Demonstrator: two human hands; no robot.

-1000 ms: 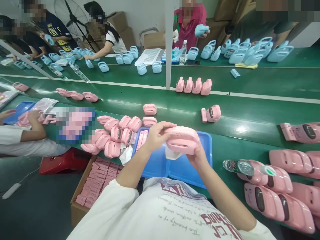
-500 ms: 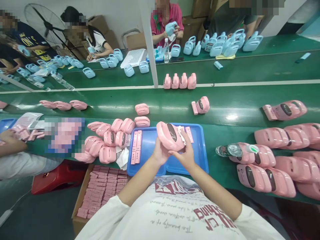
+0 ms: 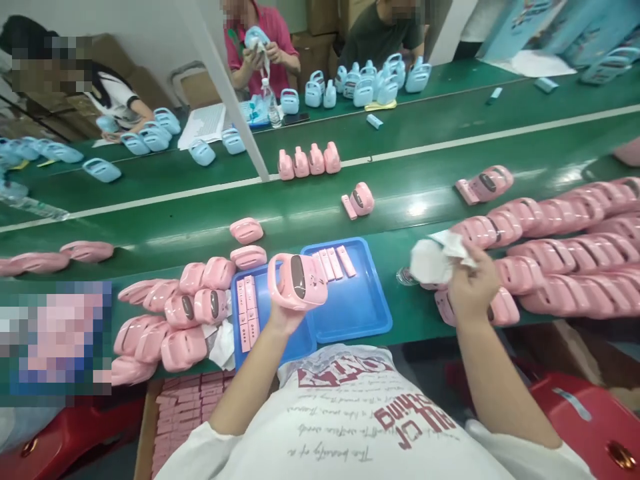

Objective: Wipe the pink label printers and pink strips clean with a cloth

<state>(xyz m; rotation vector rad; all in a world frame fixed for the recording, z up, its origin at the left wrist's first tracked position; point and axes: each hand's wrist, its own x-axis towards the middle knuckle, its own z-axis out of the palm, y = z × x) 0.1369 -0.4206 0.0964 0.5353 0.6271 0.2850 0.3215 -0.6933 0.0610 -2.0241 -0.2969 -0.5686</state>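
My left hand [image 3: 285,319] is closed around a glossy pink plastic housing [image 3: 316,287] with a loop handle and a dark oval window, held above the blue tray [image 3: 383,313]. Out to the right, my right hand [image 3: 475,283] pinches a crumpled white tissue [image 3: 457,250]. That hand is over the pink housings [image 3: 505,308] at the right. A white patch beside the tissue partly hides a clear bottle [image 3: 404,275]; whether it belongs to the tissue I cannot tell. Small pink rectangular pieces [image 3: 247,313] lie in both sides of the tray.
More pink housings [image 3: 184,348] are piled left of the tray, beside crumpled white tissues [image 3: 223,343]. Below them a carton [image 3: 145,427] holds many pink pieces. Across the green bench [image 3: 200,207], people handle light blue housings [image 3: 363,92]. A red stool [image 3: 575,413] stands at lower right.
My right hand has left the pink housing and moved right with the white tissue. My left hand keeps the housing, now turned more upright and farther left. The view has swung right.
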